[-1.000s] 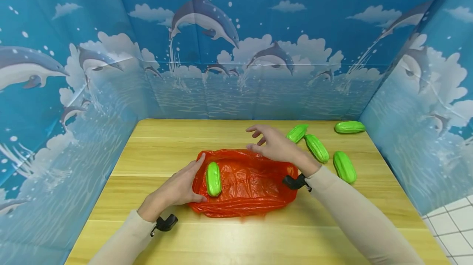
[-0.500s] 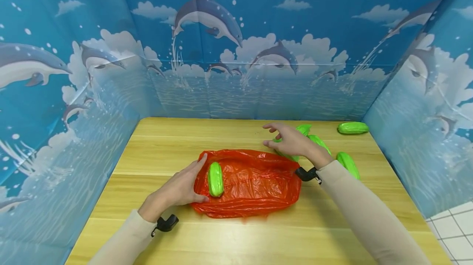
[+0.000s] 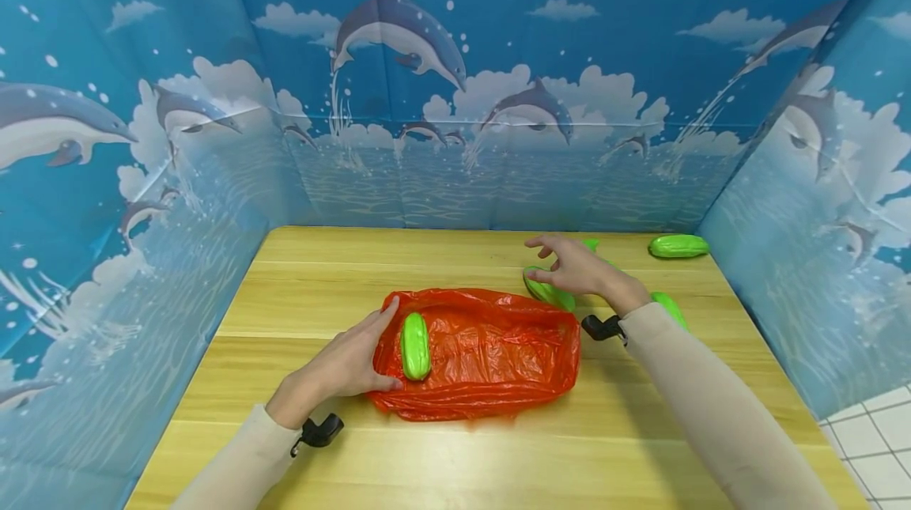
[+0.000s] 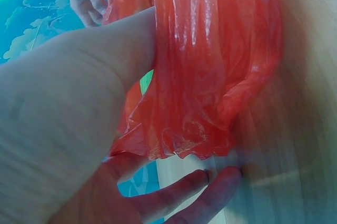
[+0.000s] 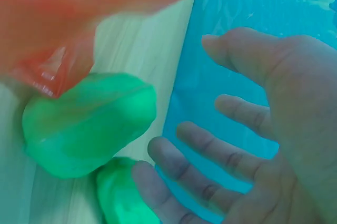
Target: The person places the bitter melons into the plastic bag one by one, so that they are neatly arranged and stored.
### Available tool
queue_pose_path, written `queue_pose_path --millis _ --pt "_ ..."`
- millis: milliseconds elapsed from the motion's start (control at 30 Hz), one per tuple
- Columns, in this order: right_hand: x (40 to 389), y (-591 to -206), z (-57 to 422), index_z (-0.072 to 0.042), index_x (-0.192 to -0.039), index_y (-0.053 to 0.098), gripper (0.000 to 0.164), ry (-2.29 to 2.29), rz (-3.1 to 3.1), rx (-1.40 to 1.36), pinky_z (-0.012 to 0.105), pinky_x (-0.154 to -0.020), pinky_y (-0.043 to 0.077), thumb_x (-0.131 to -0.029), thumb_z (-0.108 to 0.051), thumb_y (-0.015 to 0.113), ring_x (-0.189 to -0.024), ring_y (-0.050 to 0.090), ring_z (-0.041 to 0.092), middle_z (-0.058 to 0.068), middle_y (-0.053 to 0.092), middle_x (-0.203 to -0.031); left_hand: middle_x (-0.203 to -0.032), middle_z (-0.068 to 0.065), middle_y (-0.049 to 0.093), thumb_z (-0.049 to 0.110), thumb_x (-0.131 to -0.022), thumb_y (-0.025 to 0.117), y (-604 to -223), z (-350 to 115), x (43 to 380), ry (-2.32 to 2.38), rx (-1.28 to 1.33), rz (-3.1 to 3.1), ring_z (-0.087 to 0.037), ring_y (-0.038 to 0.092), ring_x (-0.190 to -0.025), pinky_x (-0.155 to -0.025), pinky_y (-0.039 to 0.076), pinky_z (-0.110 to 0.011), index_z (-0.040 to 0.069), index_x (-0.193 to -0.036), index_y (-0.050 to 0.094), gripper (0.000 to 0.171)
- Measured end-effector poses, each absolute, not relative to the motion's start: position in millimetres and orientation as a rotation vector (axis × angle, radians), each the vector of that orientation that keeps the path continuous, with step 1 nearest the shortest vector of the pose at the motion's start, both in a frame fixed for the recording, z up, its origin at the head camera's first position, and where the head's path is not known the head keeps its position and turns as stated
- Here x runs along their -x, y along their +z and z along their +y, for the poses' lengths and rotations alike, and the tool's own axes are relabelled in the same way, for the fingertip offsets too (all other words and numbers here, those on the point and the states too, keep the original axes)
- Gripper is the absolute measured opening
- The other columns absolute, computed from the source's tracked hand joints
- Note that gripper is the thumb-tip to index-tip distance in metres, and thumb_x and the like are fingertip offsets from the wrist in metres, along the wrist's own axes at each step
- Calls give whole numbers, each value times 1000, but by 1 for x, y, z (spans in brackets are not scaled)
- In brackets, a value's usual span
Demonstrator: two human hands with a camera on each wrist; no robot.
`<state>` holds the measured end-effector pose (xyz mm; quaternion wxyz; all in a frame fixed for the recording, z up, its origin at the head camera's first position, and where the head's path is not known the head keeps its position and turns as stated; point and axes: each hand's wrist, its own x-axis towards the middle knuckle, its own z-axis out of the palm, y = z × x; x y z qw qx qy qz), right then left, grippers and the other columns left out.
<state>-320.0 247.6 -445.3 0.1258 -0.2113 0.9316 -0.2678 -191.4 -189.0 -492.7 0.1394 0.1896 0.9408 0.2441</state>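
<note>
A red plastic bag [image 3: 491,352] lies with its mouth spread upward on the wooden table, a glossy green ridged gourd [image 3: 415,346] inside at its left end. My left hand [image 3: 342,360] is spread at that end, thumb and index finger reaching over the rim. In the left wrist view, part of the hand is hidden behind the red plastic [image 4: 205,50]. My right hand [image 3: 576,265] hovers with fingers apart over another green gourd [image 3: 546,294] just behind the bag's right corner. The right wrist view shows that gourd [image 5: 89,124] beside its fingers, nothing in its grasp.
Other green gourds lie at the right, one at the back [image 3: 678,246] and one partly covered by the right sleeve [image 3: 669,309]. Another gourd [image 5: 124,192] sits close to the right fingertips. A dolphin-printed curtain [image 3: 455,178] walls in the table [image 3: 313,265] behind and at both sides.
My right hand has moved right, from over the bag's back rim to above the gourds, uncovering the gourd behind the bag. My left hand has stayed at the bag's left end.
</note>
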Motion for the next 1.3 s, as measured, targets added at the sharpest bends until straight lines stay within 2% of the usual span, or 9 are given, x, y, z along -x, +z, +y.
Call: queue_pose_path --millis 367,600,933,1300 --pt "327 -461 262 -3 -173 53 69 -684 2694 604 66 -107 67 -114 -30 78 -125 81 47 37 68 -156 -190 -26 33 40 -90 104 -497 -189 192 698 -529 2708 -52 44 -171 -134 44 -75 18 -190 11 138" --pt "329 -467 265 -5 -172 55 68 -679 2690 589 65 -106 68 -113 -27 80 -125 81 46 36 70 -154 -190 -26 32 39 -89 104 -495 -189 193 702 -524 2706 -51 44 -172 -135 43 -75 18 -190 11 139" --pt "332 -475 263 -5 -170 58 64 -665 2669 572 65 -108 67 -114 -26 79 -137 74 51 34 72 -152 -190 -26 32 40 -90 104 -497 -189 192 695 -525 2705 -51 43 -172 -136 42 -75 17 -190 12 138" --pt "333 -478 264 -7 -168 61 59 -688 2677 583 67 -111 65 -114 -23 77 -142 70 52 34 72 -153 -190 -25 33 40 -91 103 -495 -189 191 698 -533 2710 -51 43 -172 -135 44 -73 16 -190 12 136"
